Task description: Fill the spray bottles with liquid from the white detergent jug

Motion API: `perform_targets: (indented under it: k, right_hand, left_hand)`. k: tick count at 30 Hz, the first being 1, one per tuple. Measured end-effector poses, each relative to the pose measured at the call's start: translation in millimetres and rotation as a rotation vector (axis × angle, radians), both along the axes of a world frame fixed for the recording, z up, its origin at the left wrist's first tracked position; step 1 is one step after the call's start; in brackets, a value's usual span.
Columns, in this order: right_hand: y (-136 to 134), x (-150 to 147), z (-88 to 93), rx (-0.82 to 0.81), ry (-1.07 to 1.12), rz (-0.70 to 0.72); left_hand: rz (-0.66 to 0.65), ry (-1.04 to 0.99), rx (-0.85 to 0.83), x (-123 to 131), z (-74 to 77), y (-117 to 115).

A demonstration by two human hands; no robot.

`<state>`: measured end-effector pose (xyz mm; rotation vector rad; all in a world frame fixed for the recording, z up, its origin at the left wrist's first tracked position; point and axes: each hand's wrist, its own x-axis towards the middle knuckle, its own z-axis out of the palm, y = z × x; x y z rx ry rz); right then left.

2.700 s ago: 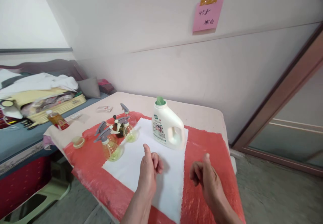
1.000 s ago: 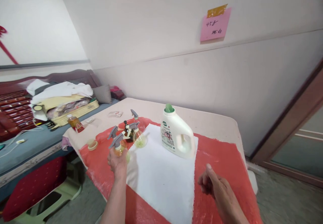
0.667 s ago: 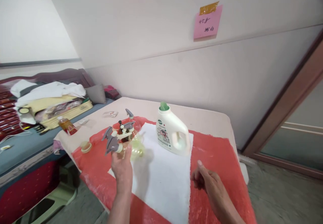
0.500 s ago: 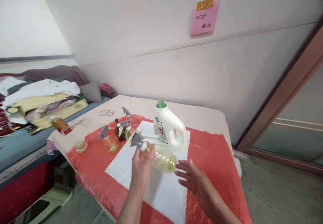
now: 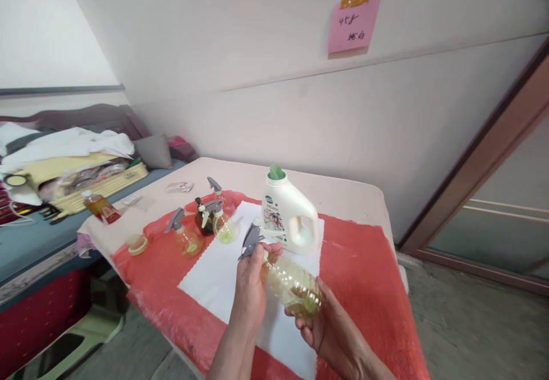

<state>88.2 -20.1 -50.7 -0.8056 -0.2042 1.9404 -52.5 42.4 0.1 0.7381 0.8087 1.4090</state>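
Observation:
A clear spray bottle (image 5: 288, 282) with a grey trigger head and some yellowish liquid lies tilted above the white cloth (image 5: 214, 283). My left hand (image 5: 253, 280) is closed round its neck, just below the trigger. Its base rests in the fingers of my right hand (image 5: 326, 326), which wrap it from below. Right behind stands a white detergent jug (image 5: 285, 211) with a green spout and a handle. To the left stand other spray bottles: one clear (image 5: 225, 230), one orange-tinted (image 5: 189, 240) and one dark (image 5: 203, 220).
Red sheeting (image 5: 360, 288) covers much of the table (image 5: 347, 188). A round lidded tub (image 5: 137, 245) sits at the left, near an amber bottle (image 5: 100, 207) lying tilted. An open yellow suitcase (image 5: 94, 180) is on the bed; a green stool (image 5: 98, 328) stands below.
My right hand has moved in and taken hold of the spray bottle's base, where before it was apart from it. The bottle has shifted right and tilted more, its base lower.

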Motion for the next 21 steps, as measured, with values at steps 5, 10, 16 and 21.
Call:
perform_targets:
  k: [5,10,16,21]
  right_hand:
    - [-5.1,-8.4,8.6,0.346,-0.081,-0.148]
    - [-5.3,-8.8,8.3,0.117,-0.044,0.035]
    - [-6.2,-6.4,4.5,0.363,-0.24,-0.036]
    - [-3.3,-6.6,-10.8,0.571,-0.812,-0.084]
  left_hand:
    - [0.133,-0.096,-0.131,-5.5,-3.2,7.1]
    - [0.065,-0.097,-0.124,-5.0,-1.5,5.8]
    - [0.101,0.021,-0.086,-1.8,1.8,2.7]
    - [0.145,0.061,-0.111,3.0,-1.8,1.4]
